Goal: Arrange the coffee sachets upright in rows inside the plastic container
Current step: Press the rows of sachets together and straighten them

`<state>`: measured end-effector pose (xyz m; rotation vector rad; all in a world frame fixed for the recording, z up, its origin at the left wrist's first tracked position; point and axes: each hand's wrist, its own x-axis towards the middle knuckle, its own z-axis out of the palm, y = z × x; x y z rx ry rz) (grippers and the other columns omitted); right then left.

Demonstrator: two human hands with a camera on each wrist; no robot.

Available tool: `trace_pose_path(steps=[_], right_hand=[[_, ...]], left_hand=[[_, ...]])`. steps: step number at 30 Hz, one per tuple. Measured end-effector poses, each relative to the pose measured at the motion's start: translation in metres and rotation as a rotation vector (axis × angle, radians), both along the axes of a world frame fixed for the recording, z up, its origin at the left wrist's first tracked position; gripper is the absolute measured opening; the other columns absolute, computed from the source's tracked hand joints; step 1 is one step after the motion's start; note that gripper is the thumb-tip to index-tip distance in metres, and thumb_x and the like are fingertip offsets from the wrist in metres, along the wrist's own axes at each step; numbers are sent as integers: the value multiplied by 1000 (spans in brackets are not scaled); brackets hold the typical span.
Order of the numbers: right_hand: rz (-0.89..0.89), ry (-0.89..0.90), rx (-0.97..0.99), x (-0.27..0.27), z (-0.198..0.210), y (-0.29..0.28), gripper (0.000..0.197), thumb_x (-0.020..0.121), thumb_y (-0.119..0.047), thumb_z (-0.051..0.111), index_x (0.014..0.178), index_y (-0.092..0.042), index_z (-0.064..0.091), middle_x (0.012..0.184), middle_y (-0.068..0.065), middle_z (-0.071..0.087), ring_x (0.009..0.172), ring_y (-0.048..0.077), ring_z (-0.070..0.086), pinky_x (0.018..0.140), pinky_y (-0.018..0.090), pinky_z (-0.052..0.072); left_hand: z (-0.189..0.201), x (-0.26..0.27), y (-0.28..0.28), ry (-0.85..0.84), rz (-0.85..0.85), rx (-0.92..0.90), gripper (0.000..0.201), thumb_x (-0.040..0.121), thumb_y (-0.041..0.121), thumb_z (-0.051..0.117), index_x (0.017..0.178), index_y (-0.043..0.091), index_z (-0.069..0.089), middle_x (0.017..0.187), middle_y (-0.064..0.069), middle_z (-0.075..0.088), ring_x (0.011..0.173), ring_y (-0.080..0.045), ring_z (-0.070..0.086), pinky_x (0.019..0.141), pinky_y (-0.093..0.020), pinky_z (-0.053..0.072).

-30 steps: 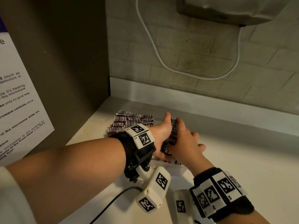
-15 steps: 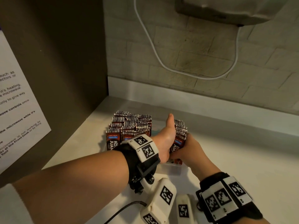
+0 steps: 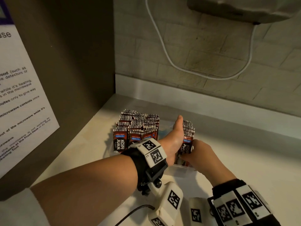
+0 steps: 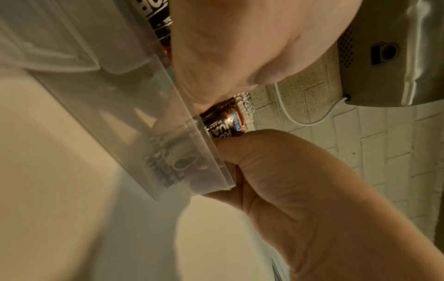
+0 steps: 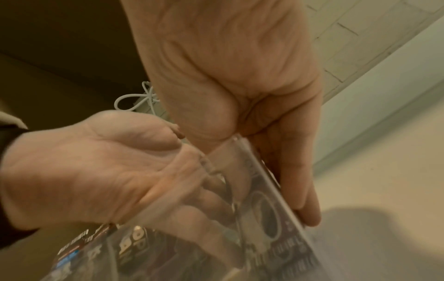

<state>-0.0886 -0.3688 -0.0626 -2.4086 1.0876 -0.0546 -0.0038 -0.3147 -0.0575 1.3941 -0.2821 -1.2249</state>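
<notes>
Clear plastic container (image 3: pixel 182 170), "KOPI JUAN" sachets (image 3: pixel 119 142), left hand (image 3: pixel 175 139) flat against them, right hand (image 3: pixel 197 154) gripping a bundle (image 3: pixel 187 136).

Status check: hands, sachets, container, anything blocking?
Left hand flat, fingers inside the container, pressed against the right-hand sachet stack. Right hand grips that stack's near end. Left rows upright. Nothing blocking.

My desk (image 3: pixel 244 160) is pale and cream-coloured, running back to a white ledge under the brick wall. The clear container (image 3: pixel 180 170) sits straight on it near the left corner, and a black cable (image 3: pixel 135 211) trails across the near edge.
</notes>
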Motion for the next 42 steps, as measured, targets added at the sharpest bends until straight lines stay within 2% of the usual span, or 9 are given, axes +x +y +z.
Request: trace_pose_path(steps=[3, 7, 12, 15, 22, 28, 32, 38, 42], right_hand=[[-3, 46, 72, 2, -1, -2, 28, 69, -18, 75, 82, -21, 51, 74, -6, 56, 71, 15, 58, 54, 22, 47], [-17, -3, 54, 2, -7, -6, 57, 66, -15, 78, 115, -16, 51, 76, -8, 54, 72, 17, 58, 53, 21, 45], [-22, -134, 85, 1, -9, -4, 79, 77, -11, 72, 140, -27, 26, 74, -6, 55, 62, 17, 61, 45, 26, 50], [-35, -144, 94, 2, -12, -5, 79, 79, -12, 69, 142, -29, 24, 76, -4, 57, 67, 24, 66, 53, 37, 57], [-63, -86, 112, 8, -19, -5, 67, 76, -23, 75, 130, -20, 35, 86, -2, 56, 64, 16, 58, 45, 24, 48], [-63, -98, 159, 7, -20, -7, 71, 76, -19, 76, 132, -18, 33, 87, -2, 56, 60, 6, 52, 42, 16, 39], [-68, -87, 149, 7, -19, -6, 72, 75, -20, 77, 133, -17, 34, 87, -1, 53, 61, 4, 49, 44, 16, 36], [-109, -111, 173, 4, -18, -4, 80, 70, -20, 82, 133, -14, 33, 96, 1, 56, 63, 4, 48, 40, 16, 38], [-147, -114, 217, 1, -15, -4, 106, 62, -28, 87, 144, -14, 22, 101, 3, 57, 71, 13, 56, 42, 26, 50]], left_hand=[[-6, 2, -1, 43, -42, 16, 89, 81, 84, 27, 123, 15, 64, 118, -15, 68, 104, -27, 65, 88, -37, 53], [-4, -2, -3, 45, -19, 30, 83, 80, 84, 29, 113, 17, 67, 113, -12, 70, 103, -25, 66, 89, -37, 52], [-1, -6, 0, 32, 34, 3, 66, 89, 74, 27, 95, 21, 66, 94, -4, 67, 83, -13, 61, 62, -24, 43], [-4, -4, 0, 51, 45, -8, 67, 88, 75, 27, 95, 22, 68, 97, -4, 69, 84, -13, 62, 65, -25, 44], [-3, -6, 1, 106, 43, -16, 73, 86, 77, 29, 93, 15, 68, 90, -7, 68, 83, -21, 62, 68, -30, 47], [-2, -10, 0, 36, 114, -65, 59, 94, 61, 35, 140, 26, 47, 117, -7, 64, 100, -20, 62, 88, -34, 48], [0, -10, -2, 28, 97, -87, 59, 96, 58, 36, 142, 23, 44, 131, -11, 58, 118, -25, 55, 105, -39, 40], [-3, -10, -3, 27, 115, -90, 59, 93, 62, 35, 134, 22, 50, 124, -11, 61, 112, -25, 58, 102, -43, 44], [6, -10, 3, 31, 104, -75, 60, 92, 64, 37, 134, 23, 49, 123, -10, 62, 108, -25, 62, 88, -35, 52]])
